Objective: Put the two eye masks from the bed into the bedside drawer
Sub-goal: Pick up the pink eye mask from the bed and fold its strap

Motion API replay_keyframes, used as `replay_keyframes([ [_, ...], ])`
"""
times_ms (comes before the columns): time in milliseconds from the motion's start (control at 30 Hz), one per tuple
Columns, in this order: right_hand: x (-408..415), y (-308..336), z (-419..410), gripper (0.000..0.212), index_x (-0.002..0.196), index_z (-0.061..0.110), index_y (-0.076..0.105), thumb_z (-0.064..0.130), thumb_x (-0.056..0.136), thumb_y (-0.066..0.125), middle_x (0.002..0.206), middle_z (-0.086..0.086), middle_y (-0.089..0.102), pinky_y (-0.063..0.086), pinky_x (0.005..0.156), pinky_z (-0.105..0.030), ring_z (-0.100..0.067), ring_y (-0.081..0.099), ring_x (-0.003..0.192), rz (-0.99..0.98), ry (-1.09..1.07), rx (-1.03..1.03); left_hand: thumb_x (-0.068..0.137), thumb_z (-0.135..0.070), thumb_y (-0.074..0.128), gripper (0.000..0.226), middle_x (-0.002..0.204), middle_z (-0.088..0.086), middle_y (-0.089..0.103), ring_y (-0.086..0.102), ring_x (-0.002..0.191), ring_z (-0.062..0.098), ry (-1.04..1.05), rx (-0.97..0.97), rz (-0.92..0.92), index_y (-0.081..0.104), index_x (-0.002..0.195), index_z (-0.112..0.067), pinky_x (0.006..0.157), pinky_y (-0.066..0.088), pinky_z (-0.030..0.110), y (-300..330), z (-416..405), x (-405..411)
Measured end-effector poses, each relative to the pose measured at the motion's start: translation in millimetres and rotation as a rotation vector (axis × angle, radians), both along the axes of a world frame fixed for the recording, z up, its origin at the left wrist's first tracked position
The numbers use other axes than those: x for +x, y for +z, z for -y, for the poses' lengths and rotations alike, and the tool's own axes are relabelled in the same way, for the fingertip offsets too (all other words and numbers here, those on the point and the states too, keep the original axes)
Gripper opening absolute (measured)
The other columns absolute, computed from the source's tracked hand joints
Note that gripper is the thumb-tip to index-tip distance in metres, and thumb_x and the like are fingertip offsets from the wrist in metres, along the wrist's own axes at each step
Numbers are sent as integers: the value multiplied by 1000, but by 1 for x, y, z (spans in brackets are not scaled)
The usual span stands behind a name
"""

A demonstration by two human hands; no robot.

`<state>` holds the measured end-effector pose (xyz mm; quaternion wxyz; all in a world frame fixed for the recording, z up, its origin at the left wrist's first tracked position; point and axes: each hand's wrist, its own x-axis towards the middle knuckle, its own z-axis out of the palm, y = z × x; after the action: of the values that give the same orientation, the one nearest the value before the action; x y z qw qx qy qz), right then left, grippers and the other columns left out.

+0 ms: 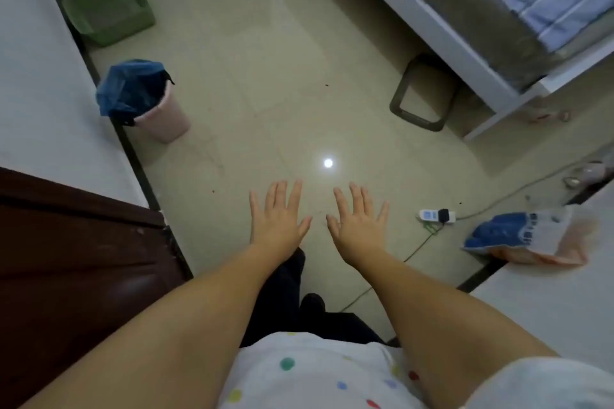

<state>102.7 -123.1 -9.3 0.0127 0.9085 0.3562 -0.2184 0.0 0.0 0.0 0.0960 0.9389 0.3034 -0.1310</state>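
Observation:
My left hand (277, 214) and my right hand (357, 221) are stretched out side by side over the tiled floor, palms down, fingers spread, holding nothing. The bed (465, 20), with a white frame and a blue striped cover, stands at the top right, well away from both hands. No eye mask and no bedside drawer shows anywhere in view.
A pink bin (156, 109) with a blue liner stands by the left wall, a green box (109, 10) behind it. A dark wooden door (66, 259) is at my left. A power strip (435, 215) with cables and a blue-and-pink bag (525, 236) lie at the right. A grey basket (423, 96) sits by the bed.

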Motion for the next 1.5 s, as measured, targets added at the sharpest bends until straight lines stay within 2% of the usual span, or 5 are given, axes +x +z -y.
replay_keyframes([
  [233, 117, 2, -127, 58, 146, 32, -2, 51, 94, 15, 160, -2, -2, -5, 112, -60, -22, -7, 145, 55, 3, 20, 91, -53, 31, 72, 157, 8, 16, 11, 144, 24, 36, 20, 67, -4, 147, -23, 113, 1, 57, -6, -135, 98],
  [633, 331, 44, -307, 57, 146, 31, 4, 50, 95, 18, 160, -4, 5, -5, 112, -60, -23, -2, 146, 118, -186, 62, 91, -51, 31, 69, 156, 9, 17, 12, 143, 24, -27, 16, 139, 3, 147, -22, 113, 2, 59, 24, -348, 323],
  [900, 532, 45, -457, 57, 147, 30, 4, 50, 95, 18, 160, -5, 4, -5, 111, -62, -23, -4, 146, 167, -90, 115, 92, -51, 30, 69, 157, 8, 15, 9, 144, 23, 9, 73, 130, 0, 147, -23, 113, 2, 58, 22, -497, 502],
  [1300, 771, 53, -732, 59, 146, 31, 4, 51, 94, 19, 160, -5, 4, -6, 110, -62, -23, -3, 146, 209, 53, 147, 92, -49, 34, 69, 156, 10, 18, 15, 143, 24, 136, 115, 201, 5, 147, -20, 113, 7, 58, 39, -741, 716],
  [1500, 874, 63, -871, 57, 146, 30, 10, 49, 95, 22, 159, -5, 9, -7, 111, -61, -23, 1, 146, 237, -75, 198, 92, -48, 35, 69, 155, 10, 20, 14, 144, 25, 34, 160, 223, 5, 147, -20, 114, 5, 57, 52, -903, 826],
])
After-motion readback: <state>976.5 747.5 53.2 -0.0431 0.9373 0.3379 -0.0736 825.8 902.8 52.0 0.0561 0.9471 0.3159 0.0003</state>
